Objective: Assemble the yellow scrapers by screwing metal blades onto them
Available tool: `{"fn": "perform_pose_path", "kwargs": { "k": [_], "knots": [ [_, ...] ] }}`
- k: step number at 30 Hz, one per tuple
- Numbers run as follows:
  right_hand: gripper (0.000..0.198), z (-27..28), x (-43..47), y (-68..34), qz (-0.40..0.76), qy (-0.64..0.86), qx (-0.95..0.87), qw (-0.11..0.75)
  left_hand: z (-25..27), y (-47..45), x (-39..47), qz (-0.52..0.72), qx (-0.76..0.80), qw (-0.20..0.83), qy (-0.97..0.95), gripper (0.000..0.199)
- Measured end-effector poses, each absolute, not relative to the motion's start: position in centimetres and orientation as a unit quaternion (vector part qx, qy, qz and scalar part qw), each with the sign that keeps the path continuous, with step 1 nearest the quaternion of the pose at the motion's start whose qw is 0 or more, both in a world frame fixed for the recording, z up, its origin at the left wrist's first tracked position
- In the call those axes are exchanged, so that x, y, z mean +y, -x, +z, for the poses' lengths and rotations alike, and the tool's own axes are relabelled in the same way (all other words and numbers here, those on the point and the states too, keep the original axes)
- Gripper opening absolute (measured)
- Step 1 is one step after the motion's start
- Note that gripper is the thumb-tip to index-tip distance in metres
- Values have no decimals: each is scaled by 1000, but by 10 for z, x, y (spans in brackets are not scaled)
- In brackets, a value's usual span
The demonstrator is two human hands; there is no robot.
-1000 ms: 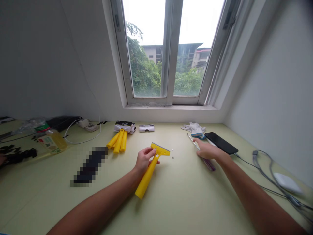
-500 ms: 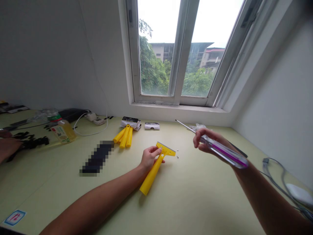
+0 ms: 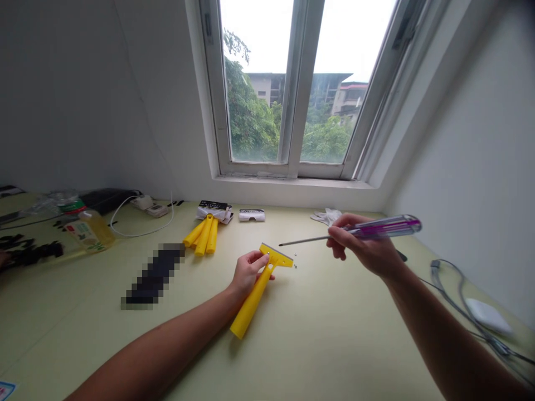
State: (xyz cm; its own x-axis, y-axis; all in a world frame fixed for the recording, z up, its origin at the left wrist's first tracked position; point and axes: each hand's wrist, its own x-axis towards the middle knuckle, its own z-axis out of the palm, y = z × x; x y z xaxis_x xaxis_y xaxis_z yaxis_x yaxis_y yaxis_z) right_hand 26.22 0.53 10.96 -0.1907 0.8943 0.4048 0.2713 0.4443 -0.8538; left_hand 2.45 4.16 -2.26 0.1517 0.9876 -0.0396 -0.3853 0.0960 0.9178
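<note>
My left hand [image 3: 247,274] is closed on the head end of a yellow scraper [image 3: 252,308], whose handle slants down toward me. A metal blade edge runs along the top of its head, and the thumb presses beside a small screw there. My right hand [image 3: 363,245] grips a screwdriver [image 3: 387,227] with a clear and purple handle. Its shaft points left, and the tip is in the air just right of the scraper head, apart from it. Two small screws [image 3: 295,260] lie on the table right of the scraper head.
Several yellow scraper handles [image 3: 203,236] with black-and-white packaging lie at the back. A white card piece [image 3: 252,215], crumpled plastic [image 3: 326,216] and a pixelated dark object [image 3: 154,277] are nearby. On the left stands a bottle [image 3: 90,229]; grey cables [image 3: 462,295] and a white device [image 3: 488,316] lie right.
The screwdriver has swung from pointing up and left to nearly level, its tip coming down close to the scraper head. My left hand keeps its hold. The whole view has shifted slightly.
</note>
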Motion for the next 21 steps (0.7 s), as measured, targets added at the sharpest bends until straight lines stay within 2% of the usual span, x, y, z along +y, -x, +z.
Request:
{"fn": "perform_pose_path", "kwargs": {
  "k": [12, 21],
  "knots": [
    [26, 90, 10, -242, 321, 417, -736, 426, -24, -25, 41, 533, 364, 639, -419, 34],
    [23, 91, 10, -246, 305, 412, -742, 432, -24, -25, 42, 532, 367, 641, -413, 36]
  ]
}}
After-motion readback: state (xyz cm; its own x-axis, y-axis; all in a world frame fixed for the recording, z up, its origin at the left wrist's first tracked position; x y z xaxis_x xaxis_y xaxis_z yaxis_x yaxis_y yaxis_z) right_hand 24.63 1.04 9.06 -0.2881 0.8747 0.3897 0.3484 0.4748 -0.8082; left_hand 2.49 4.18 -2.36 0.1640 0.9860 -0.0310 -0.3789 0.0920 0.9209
